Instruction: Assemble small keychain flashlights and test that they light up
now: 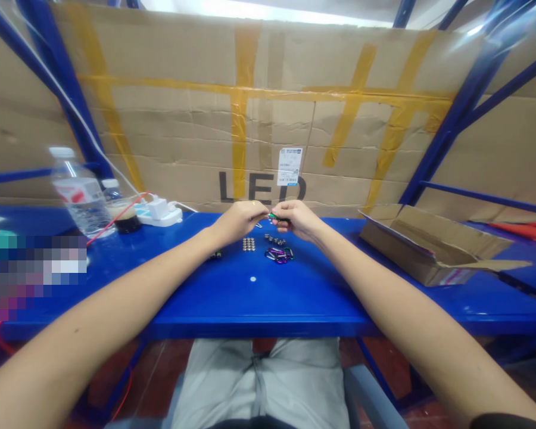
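Observation:
Both my arms reach out over a blue workbench [259,298]. My left hand [241,219] is closed in a pinch on a thin metal ring or clip. My right hand [296,218] is closed round a small green item [274,216], likely a carabiner. The two hands meet, fingertips almost touching, above the bench. Under them lie a cluster of small silver cylinders [249,243], a second darker cluster [274,239] and a little pile of coloured carabiners [279,255]. A small dark piece [215,255] rests beside my left wrist.
An open cardboard box [433,244] sits at the right. At the left stand a water bottle [78,193], a smaller dark bottle [120,208] and a white power strip [161,211] with cables. A taped cardboard wall [268,119] closes the back. Blue rack struts frame both sides.

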A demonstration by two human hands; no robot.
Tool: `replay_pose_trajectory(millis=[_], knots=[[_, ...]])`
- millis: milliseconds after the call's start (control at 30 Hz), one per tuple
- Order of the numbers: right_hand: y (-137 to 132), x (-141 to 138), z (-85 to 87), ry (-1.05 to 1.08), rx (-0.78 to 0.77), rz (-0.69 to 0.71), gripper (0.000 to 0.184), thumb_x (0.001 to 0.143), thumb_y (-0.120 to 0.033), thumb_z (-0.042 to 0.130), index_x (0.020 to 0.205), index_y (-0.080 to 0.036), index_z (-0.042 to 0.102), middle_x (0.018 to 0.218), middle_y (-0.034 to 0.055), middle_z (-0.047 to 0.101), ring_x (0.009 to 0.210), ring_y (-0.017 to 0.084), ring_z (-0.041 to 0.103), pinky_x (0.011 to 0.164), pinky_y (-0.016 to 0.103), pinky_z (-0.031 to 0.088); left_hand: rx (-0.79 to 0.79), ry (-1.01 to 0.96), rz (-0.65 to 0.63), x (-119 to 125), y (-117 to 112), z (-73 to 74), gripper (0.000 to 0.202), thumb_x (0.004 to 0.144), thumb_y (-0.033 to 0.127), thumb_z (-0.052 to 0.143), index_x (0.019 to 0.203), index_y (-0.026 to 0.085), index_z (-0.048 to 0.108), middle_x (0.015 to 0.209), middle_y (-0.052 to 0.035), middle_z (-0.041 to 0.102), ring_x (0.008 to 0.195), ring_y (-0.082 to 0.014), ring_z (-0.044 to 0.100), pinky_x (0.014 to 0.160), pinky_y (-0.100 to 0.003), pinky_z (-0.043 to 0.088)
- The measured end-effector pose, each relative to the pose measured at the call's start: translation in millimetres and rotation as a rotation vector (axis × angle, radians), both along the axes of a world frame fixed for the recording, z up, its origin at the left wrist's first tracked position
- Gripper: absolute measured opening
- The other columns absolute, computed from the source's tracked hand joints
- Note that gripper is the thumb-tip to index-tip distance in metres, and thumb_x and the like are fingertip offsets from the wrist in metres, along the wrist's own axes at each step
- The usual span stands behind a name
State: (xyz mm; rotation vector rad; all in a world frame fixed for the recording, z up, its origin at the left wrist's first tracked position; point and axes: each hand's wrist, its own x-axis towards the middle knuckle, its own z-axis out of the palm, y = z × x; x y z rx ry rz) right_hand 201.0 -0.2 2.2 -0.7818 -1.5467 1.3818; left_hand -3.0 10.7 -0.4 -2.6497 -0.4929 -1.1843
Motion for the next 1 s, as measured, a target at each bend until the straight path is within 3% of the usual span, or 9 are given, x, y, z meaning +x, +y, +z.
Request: replay_pose_trajectory(millis=[100, 200, 300, 433, 567, 667, 833, 1000], knots=[[1, -1, -0.6, 0.032, -0.014, -0.005, 0.028, 0.069, -0.028, 0.084, 0.063, -0.014, 0.060, 0.059, 0.0032, 0.061, 0.048, 0.007, 0.039, 0.044, 0.023, 0.034, 0.057, 0.020, -0.011, 0, 0, -0.9, 0.022, 0.097, 0.022, 0.051, 0.094, 0.017, 0.071, 0.088, -0.0078, 0.073, 0.079, -0.0158, 0.067, 0.073, -0.028, 0.051], [3, -4, -2.5, 0.066, 0.041, -0.031, 0.032, 0.064, -0.031, 0.086, 0.062, -0.015, 0.059, 0.058, 0.0026, 0.061, 0.047, 0.007, 0.041, 0.044, 0.023, 0.036, 0.004, -0.037, 0.030, 3, -5, 1.1, 0.021, 0.095, 0.024, 0.053, 0.088, 0.016, 0.072, 0.082, -0.0065, 0.073, 0.074, -0.0150, 0.065, 0.070, -0.027, 0.049], [3, -7, -4.6, 0.062, 0.170, -0.083, 0.034, 0.063, -0.036, 0.087, 0.064, -0.015, 0.060, 0.058, 0.0018, 0.062, 0.046, 0.007, 0.044, 0.045, 0.024, 0.038, -0.224, -0.154, 0.096, 8, -11, 4.4, 0.020, 0.091, 0.026, 0.057, 0.081, 0.017, 0.072, 0.072, -0.0031, 0.071, 0.066, -0.0133, 0.062, 0.066, -0.026, 0.048], [5, -7, -7.1, -0.027, 0.353, -0.168, 0.032, 0.069, -0.041, 0.082, 0.068, -0.016, 0.062, 0.059, 0.0014, 0.063, 0.045, 0.009, 0.049, 0.044, 0.025, 0.040, -0.637, -0.325, 0.035, 12, -13, 6.3, 0.011, 0.082, 0.024, 0.066, 0.080, 0.015, 0.071, 0.068, -0.0022, 0.070, 0.063, -0.0136, 0.063, 0.061, -0.025, 0.049], [7, -6, -8.2, -0.061, 0.365, -0.164, 0.033, 0.072, -0.042, 0.080, 0.070, -0.016, 0.061, 0.060, 0.0021, 0.063, 0.045, 0.009, 0.049, 0.044, 0.025, 0.040, -0.736, -0.383, 0.007, 14, -10, 4.6, 0.005, 0.076, 0.018, 0.070, 0.079, 0.014, 0.070, 0.071, -0.0034, 0.071, 0.066, -0.0140, 0.064, 0.063, -0.027, 0.050], [4, -7, -7.0, -0.030, 0.292, -0.153, 0.034, 0.073, -0.040, 0.081, 0.076, -0.017, 0.057, 0.059, 0.0014, 0.064, 0.044, 0.009, 0.048, 0.043, 0.025, 0.041, -0.671, -0.381, 0.017, 14, -9, 3.4, 0.010, 0.075, 0.013, 0.069, 0.085, 0.015, 0.068, 0.077, -0.0032, 0.072, 0.073, -0.0146, 0.066, 0.067, -0.027, 0.051], [-3, -9, -2.4, 0.061, 0.084, -0.120, 0.037, 0.075, -0.027, 0.080, 0.086, -0.022, 0.046, 0.057, -0.0012, 0.063, 0.045, 0.010, 0.047, 0.043, 0.022, 0.038, -0.380, -0.272, 0.057, 11, -11, 3.2, 0.022, 0.079, 0.009, 0.066, 0.098, 0.018, 0.060, 0.082, 0.0001, 0.072, 0.076, -0.0129, 0.067, 0.072, -0.025, 0.051], [-3, -7, 0.8, 0.147, -0.064, 0.024, 0.024, 0.078, -0.016, 0.072, 0.082, -0.019, 0.048, 0.058, 0.0002, 0.059, 0.044, 0.006, 0.039, 0.044, 0.019, 0.031, -0.085, -0.108, 0.031, 6, -10, 4.9, 0.007, 0.091, 0.014, 0.057, 0.096, 0.019, 0.059, 0.087, -0.0019, 0.071, 0.078, -0.0127, 0.066, 0.071, -0.025, 0.051]])
